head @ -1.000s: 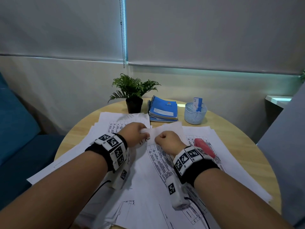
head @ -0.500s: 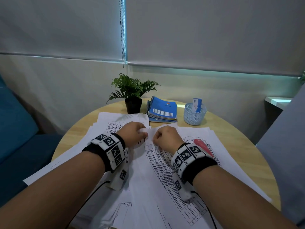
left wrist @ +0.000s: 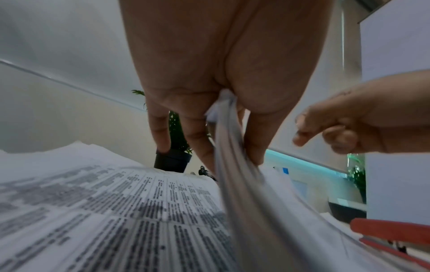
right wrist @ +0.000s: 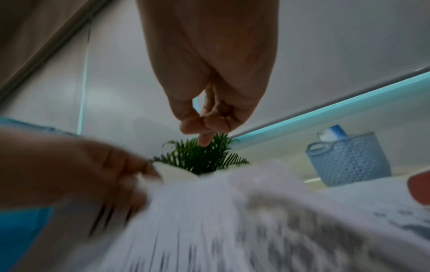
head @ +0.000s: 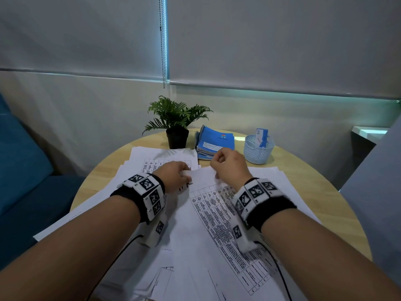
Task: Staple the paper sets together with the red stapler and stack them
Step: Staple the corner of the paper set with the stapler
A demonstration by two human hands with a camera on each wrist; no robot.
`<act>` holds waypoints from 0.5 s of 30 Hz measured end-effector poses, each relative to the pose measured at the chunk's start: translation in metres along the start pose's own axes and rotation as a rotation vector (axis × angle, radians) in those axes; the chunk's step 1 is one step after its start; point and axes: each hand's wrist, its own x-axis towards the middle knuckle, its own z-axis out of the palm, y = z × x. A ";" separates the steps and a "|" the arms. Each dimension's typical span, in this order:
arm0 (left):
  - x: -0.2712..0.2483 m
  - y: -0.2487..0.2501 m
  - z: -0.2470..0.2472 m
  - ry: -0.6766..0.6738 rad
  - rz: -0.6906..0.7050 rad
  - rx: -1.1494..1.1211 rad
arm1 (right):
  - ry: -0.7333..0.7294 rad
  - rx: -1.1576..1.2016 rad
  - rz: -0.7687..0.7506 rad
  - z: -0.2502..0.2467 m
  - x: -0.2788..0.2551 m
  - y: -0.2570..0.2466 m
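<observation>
A set of printed sheets (head: pixel 208 213) lies in the middle of the round table (head: pixel 314 170). My left hand (head: pixel 175 177) pinches its upper left corner between thumb and fingers, and the left wrist view shows the sheets' edge (left wrist: pixel 244 193) running out of that pinch. My right hand (head: pixel 230 166) hovers just above the sheets' top edge with its fingers (right wrist: pixel 207 125) curled and nothing in them. The red stapler (left wrist: pixel 391 233) lies on the papers to the right; my right wrist hides it in the head view, and only its end (right wrist: pixel 418 189) shows in the right wrist view.
More printed sheets (head: pixel 134 170) spread under and to the left of the set. At the back of the table stand a potted plant (head: pixel 176 118), a pile of blue notebooks (head: pixel 214 142) and a pale blue basket (head: pixel 258 148). A blue sofa (head: pixel 21 170) is at the left.
My right hand has let go of the sheet that it held lifted and has risen toward the far side. The sheet now lies flat. My left hand keeps its pinch on the corner.
</observation>
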 end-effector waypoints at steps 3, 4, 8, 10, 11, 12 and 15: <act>-0.003 -0.004 0.001 -0.146 -0.035 0.141 | -0.018 -0.030 0.006 -0.023 0.002 0.000; -0.005 -0.004 0.003 -0.189 -0.021 0.214 | -0.035 -0.053 0.011 -0.029 0.001 0.001; -0.003 0.001 0.012 -0.331 0.043 0.447 | -0.056 -0.079 0.059 -0.054 -0.006 0.015; 0.000 0.006 0.014 -0.343 0.030 0.511 | -0.043 -0.090 0.090 -0.070 -0.012 0.027; 0.002 0.008 0.014 -0.349 0.018 0.541 | -0.032 -0.106 0.099 -0.079 -0.015 0.033; 0.003 0.010 0.016 -0.356 0.002 0.568 | -0.016 -0.119 0.102 -0.089 -0.018 0.041; 0.009 0.015 0.019 -0.350 -0.040 0.600 | 0.050 -0.145 0.121 -0.121 -0.027 0.066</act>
